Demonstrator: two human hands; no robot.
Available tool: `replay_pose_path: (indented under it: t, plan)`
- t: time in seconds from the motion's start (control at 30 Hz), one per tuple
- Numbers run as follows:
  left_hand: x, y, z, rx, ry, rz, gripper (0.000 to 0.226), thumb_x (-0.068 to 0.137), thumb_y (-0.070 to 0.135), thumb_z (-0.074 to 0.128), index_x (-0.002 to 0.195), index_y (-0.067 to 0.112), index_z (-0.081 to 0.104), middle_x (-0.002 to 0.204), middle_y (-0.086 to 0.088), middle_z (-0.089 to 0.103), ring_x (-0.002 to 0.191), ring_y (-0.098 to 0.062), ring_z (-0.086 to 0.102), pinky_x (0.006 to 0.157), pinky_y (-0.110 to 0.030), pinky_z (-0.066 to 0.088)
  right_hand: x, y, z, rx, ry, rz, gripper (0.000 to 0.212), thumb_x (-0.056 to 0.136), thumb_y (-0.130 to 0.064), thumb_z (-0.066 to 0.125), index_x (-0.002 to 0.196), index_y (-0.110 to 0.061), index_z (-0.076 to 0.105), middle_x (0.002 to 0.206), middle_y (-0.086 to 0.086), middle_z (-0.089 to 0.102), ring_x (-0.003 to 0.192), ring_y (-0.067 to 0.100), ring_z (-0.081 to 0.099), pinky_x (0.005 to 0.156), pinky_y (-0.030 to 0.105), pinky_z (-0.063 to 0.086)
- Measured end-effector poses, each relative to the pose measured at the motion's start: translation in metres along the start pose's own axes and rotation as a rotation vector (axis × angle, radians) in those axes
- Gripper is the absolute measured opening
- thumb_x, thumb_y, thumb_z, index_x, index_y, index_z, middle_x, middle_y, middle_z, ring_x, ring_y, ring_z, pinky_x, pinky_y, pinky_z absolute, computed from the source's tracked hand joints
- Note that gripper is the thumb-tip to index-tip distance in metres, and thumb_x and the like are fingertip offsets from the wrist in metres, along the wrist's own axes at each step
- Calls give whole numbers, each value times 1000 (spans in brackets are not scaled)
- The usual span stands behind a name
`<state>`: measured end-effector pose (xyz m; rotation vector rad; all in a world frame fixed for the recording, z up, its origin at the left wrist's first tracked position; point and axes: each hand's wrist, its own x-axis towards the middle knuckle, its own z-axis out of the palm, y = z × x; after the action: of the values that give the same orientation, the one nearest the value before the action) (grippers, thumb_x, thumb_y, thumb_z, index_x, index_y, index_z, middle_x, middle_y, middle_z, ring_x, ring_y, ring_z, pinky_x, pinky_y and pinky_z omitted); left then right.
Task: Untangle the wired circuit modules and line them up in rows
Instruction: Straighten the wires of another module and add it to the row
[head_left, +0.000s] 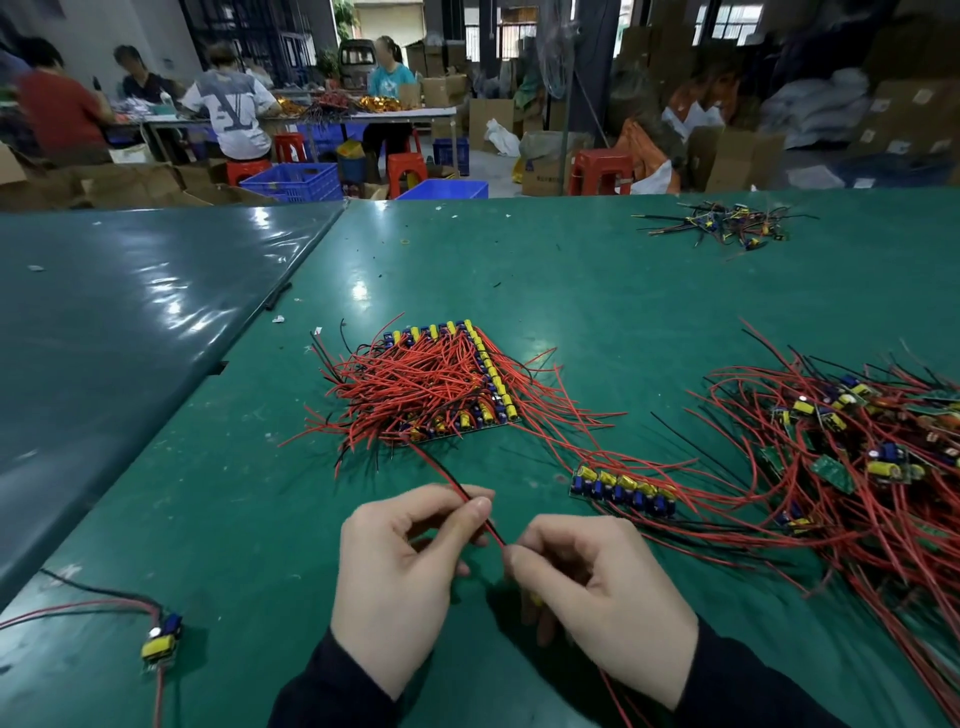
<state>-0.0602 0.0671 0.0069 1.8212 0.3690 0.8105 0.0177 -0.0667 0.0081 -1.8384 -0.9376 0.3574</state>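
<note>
Near the front edge of the green table (571, 270), my left hand (400, 577) pinches a red-and-black wire pair (457, 488) that runs up toward a block of lined-up modules (447, 384), yellow and blue parts under a mat of red wires. My right hand (597, 597) grips the same wire pair lower down; a bit of yellow shows under its fingers. A short row of several modules (623, 491) lies just right of my hands. A big tangled heap of modules and red wires (857, 467) fills the right side.
A single module (162, 642) with red and black leads lies at the front left. A small tangle of parts (727, 226) sits at the far right. A darker table (130, 312) adjoins on the left. People work at a distant table (311, 111) among crates and boxes.
</note>
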Motion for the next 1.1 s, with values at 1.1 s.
replay_pose_path:
  t: [1.1]
  plan:
    - [18, 20, -29, -1056, -135, -808, 37, 43, 16, 90, 53, 9, 56, 55, -1, 43, 33, -5, 34, 26, -12, 25, 2, 4, -4, -371, -53, -323, 22, 85, -31, 56, 69, -16, 58, 58, 0, 53, 54, 18, 45, 54, 35, 42]
